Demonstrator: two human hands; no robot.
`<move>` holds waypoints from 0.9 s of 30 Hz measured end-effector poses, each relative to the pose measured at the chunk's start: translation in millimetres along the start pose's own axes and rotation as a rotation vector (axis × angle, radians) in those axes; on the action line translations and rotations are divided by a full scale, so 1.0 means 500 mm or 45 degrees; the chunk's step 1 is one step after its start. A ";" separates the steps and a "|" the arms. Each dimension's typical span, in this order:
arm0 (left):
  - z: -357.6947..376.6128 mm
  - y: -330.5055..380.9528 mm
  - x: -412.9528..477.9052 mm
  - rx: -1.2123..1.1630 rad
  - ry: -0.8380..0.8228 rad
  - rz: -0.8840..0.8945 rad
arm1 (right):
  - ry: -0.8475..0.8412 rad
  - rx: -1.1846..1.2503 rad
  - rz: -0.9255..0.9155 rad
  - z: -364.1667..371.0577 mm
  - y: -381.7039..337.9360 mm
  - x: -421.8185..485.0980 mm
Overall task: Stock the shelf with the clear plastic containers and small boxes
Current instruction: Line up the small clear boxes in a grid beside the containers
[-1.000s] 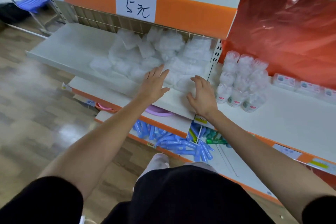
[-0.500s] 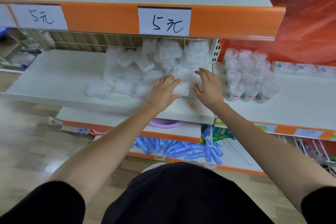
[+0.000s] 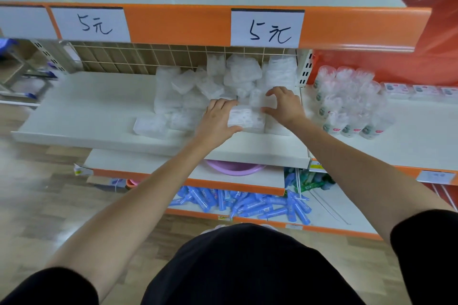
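Clear plastic containers [image 3: 223, 84] sit heaped on the right half of the white shelf [image 3: 99, 106], piled against the wire back grid [image 3: 148, 57] and spilling toward the front edge. One clear box [image 3: 244, 119] at the front of the heap is held between both hands. The left hand [image 3: 218, 119] grips its left end, fingers curled over the top and thumb under the near edge. The right hand [image 3: 287, 106] is at the box's right end with its thumb touching it and its fingers arched above the pile — can't tell if it really grips. Orange shelf trim above carries handwritten price labels [image 3: 266, 28]. In the next bay right is a cluster of clear bottles [image 3: 347, 101] — packed close, some tilted. Lower shelves hold a purple basin [image 3: 235, 169] and loose blue tubes [image 3: 247, 203].
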State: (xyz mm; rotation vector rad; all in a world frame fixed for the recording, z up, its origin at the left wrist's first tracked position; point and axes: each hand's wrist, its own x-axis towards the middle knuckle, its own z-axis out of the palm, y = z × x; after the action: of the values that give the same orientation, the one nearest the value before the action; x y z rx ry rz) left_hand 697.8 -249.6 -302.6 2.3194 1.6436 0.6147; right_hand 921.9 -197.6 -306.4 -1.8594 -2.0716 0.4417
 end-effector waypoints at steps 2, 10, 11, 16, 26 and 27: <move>-0.007 -0.009 -0.006 -0.048 -0.010 -0.056 | 0.038 0.007 0.032 0.003 -0.006 -0.003; -0.030 -0.024 -0.006 -0.087 -0.029 -0.144 | 0.093 0.122 0.016 -0.011 0.001 -0.049; -0.030 -0.022 -0.004 -0.093 -0.031 -0.146 | 0.112 0.148 0.007 -0.017 0.006 -0.058; -0.025 0.001 0.008 -0.115 -0.036 -0.139 | 0.212 0.216 -0.070 -0.064 0.031 -0.103; 0.023 0.151 0.033 -0.158 -0.101 -0.042 | 0.381 0.226 -0.043 -0.149 0.146 -0.199; 0.029 0.172 0.037 -0.156 -0.098 -0.029 | 0.393 0.230 -0.031 -0.158 0.164 -0.211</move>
State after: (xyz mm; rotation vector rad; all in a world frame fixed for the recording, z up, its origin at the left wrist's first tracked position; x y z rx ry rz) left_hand 782.1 -260.9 -275.5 2.2071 1.5512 0.5959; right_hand 1040.4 -292.7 -274.2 -1.6771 -1.7866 0.3021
